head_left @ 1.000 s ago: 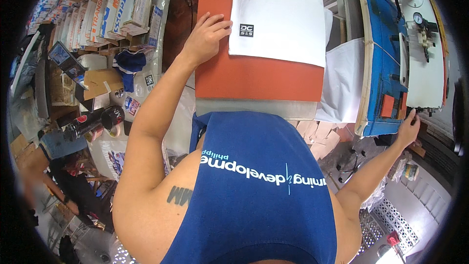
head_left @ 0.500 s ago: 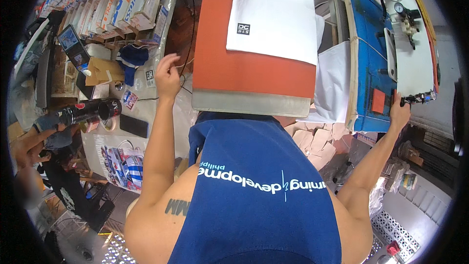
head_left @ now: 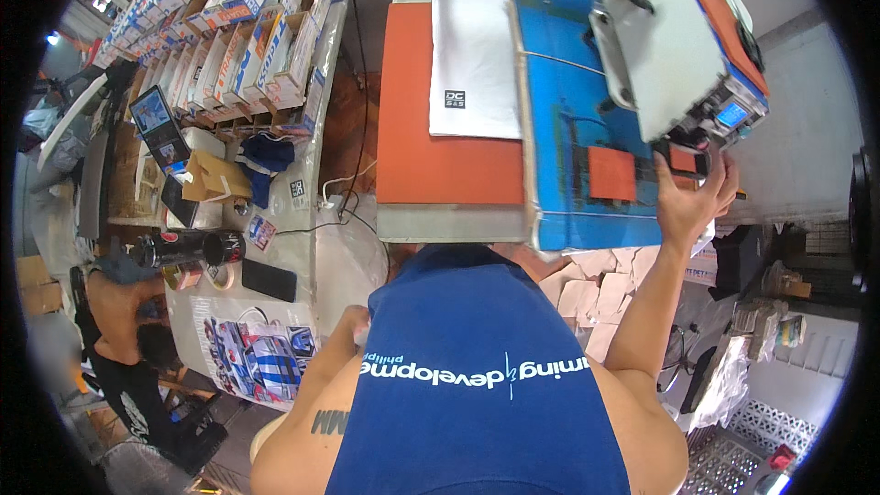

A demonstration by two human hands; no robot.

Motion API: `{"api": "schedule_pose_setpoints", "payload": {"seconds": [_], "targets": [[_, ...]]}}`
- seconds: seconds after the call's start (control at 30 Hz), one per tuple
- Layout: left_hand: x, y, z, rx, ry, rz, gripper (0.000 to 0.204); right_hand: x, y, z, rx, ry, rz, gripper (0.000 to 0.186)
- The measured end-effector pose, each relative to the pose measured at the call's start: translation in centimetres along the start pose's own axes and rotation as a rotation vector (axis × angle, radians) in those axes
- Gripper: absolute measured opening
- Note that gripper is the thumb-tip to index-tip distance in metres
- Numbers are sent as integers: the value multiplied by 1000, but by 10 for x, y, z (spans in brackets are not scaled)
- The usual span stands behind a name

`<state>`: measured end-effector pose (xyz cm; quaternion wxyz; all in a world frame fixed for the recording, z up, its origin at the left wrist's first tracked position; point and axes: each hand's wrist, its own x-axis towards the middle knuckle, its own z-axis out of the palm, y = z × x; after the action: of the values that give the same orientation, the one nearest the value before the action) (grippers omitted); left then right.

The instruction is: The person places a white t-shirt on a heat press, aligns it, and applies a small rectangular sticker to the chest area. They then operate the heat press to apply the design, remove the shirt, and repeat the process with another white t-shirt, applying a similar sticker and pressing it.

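My right hand is closed around the dark handle at the near end of a heat press. The press's blue upper plate covers the right part of the orange-red pad. On that pad lies a white fabric piece with a small black printed square; its right side is hidden under the plate. My left hand is low beside my blue shirt, away from the press. Its fingers are mostly hidden.
On the left, a table bears a phone, a black tumbler, an open laptop and rows of cardboard boxes. Brown paper pieces lie below the press. Another person is at the far left.
My right hand has swung the blue plate leftward, partly over the white fabric. My left hand has dropped from beside the pad to my side.
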<state>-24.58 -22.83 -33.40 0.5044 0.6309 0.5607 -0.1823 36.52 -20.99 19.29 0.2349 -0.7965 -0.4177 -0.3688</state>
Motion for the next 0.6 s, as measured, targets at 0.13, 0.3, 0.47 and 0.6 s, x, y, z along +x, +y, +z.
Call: {"api": "schedule_pose_setpoints", "payload": {"seconds": [0.13, 0.3, 0.47, 0.6], "targets": [[-23, -14, 2, -312, 17, -48, 19, 16, -51, -8, 80, -102, -93, 127], [-36, 24, -59, -657, 223, -169, 21, 12, -115, -12, 136, -116, -107, 128], [-44, 62, -78, -770, 301, -131, 27, 3, -152, -12, 207, -105, -175, 120], [-42, 63, -67, -769, 220, -166, 29, 0, -170, -11, 320, -97, -160, 110]]}}
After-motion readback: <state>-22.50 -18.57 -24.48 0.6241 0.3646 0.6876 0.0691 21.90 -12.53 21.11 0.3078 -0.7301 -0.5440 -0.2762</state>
